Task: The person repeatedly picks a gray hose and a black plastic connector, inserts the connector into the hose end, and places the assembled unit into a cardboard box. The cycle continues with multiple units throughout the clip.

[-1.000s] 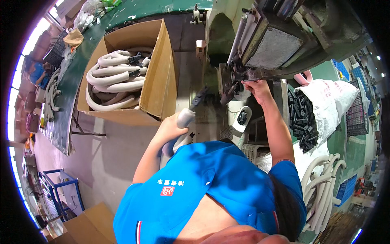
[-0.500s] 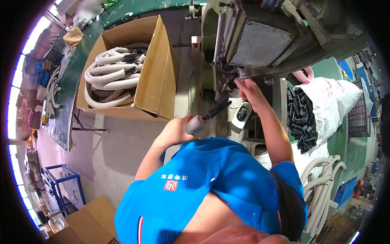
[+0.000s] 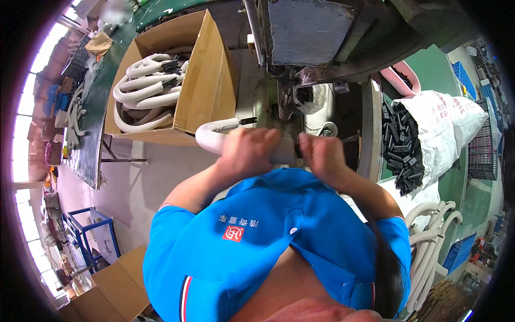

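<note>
A bent tube in white foam (image 3: 209,138) lies level in front of my chest. My left hand (image 3: 248,151) is closed around it near its middle. A black plastic piece (image 3: 248,121) sticks out of the tube's far curved end. My right hand (image 3: 326,156) is a closed fist at the tube's right end, where a dark end piece shows between foam and fingers. That hand is slightly smeared and hides most of the piece. Just beyond my hands stands a grimy metal machine (image 3: 308,37), apart from the tube.
A cardboard box (image 3: 214,75) of similar foam-covered tubes stands at the left. On the right, a white sack (image 3: 442,121) spills black plastic pieces (image 3: 401,147); a pink bin (image 3: 403,78) sits behind. More white tubes (image 3: 429,241) lie at the lower right, and a blue metal frame (image 3: 88,236) lower left.
My right hand has come back from the machine to the tube's right end. My left hand has moved right and up, and the tube now lies across my front.
</note>
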Demonstrator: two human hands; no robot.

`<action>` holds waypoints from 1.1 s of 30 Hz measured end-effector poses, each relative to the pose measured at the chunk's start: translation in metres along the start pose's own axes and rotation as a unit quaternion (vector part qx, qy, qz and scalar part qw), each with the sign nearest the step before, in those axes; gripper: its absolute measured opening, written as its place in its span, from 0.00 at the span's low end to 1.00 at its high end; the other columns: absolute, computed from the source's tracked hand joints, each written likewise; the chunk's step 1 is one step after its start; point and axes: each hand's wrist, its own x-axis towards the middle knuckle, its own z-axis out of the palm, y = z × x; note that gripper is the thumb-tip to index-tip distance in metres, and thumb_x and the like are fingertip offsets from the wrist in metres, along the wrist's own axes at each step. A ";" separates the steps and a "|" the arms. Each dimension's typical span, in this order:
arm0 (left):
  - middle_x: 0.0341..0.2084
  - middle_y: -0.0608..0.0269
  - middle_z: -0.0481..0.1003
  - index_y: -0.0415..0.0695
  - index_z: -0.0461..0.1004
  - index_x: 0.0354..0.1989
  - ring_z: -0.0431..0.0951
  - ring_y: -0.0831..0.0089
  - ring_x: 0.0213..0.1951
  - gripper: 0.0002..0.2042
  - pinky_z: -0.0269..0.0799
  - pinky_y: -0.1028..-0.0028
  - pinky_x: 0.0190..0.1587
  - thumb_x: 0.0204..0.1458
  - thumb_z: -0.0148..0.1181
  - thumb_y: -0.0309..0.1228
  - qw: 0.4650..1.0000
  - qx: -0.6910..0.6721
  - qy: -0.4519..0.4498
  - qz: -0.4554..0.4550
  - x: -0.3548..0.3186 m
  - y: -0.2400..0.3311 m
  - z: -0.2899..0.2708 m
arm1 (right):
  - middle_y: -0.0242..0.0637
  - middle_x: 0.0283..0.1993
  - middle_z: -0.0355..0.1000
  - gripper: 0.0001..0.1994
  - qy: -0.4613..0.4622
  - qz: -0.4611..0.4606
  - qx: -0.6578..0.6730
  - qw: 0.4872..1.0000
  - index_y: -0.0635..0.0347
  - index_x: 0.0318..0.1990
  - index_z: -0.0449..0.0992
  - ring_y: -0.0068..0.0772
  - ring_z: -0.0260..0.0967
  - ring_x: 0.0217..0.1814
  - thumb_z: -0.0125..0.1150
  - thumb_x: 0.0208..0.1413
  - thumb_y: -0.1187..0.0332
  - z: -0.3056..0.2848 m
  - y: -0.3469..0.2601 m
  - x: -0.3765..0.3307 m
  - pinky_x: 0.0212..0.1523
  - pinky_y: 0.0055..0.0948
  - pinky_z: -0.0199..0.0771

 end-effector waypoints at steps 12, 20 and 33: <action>0.21 0.66 0.69 0.48 0.66 0.26 0.76 0.66 0.27 0.16 0.71 0.67 0.25 0.30 0.66 0.38 0.995 0.097 0.003 0.001 -0.026 -0.015 -0.024 | 0.44 0.16 0.64 0.16 0.008 -0.082 0.035 0.996 0.60 0.21 0.66 0.49 0.66 0.20 0.44 0.60 0.64 0.006 -0.020 0.025 0.20 0.41 0.65; 0.21 0.58 0.73 0.42 0.73 0.36 0.76 0.64 0.24 0.17 0.70 0.69 0.25 0.33 0.67 0.30 0.902 0.254 0.346 0.047 -0.079 -0.050 -0.159 | 0.37 0.18 0.63 0.11 -0.101 -0.001 0.242 0.965 0.59 0.37 0.66 0.26 0.62 0.19 0.44 0.62 0.60 0.006 -0.015 0.039 0.22 0.25 0.60; 0.49 0.49 0.62 0.52 0.50 0.63 0.62 0.49 0.54 0.43 0.60 0.46 0.51 0.37 0.67 0.40 0.902 0.358 0.132 -0.203 0.042 -0.287 -0.086 | 0.43 0.24 0.71 0.10 -0.056 0.137 0.058 0.987 0.60 0.33 0.70 0.38 0.72 0.25 0.53 0.56 0.62 -0.004 0.026 -0.022 0.27 0.33 0.68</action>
